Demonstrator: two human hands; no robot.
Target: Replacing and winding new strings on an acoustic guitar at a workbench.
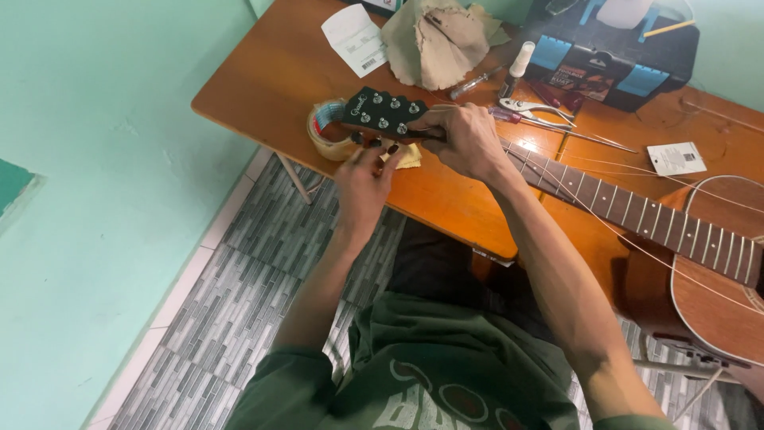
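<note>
Left hand (362,179): comes up from below the surface (270,80) edge, fingers loosely spread, tips at the tuner keys on the near edge of the headstock (382,111); cannot tell whether one key is actually pinched. Just left of it, a roll of clear tape (322,131) propping the dark headstock off the wood, tuner posts facing up, with a scrap of yellow cloth (410,157) tucked beneath.

Right hand (469,143): pressed together, wrapped over the top of the neck (637,211) where it joins the headstock, holding it down and steady; anything pinched under the fingers stays hidden.

Further right: neck running across the surface, loose strings (605,227) slack and straying off the frets toward the near edge, guitar body (720,302) at the far right, hanging partly past the surface. Behind: pliers (533,107) and an open toolbox (613,56), untouched.

Judged step: work at the tuners with the strings slack, so stringing or winding looks to be only partly along.

Next move calls for a firm two-finger grip on one key, slow even turns, the neck kept pinned on the tape roll, and the slack string guided so it neither slips off its post nor whips loose.
</note>
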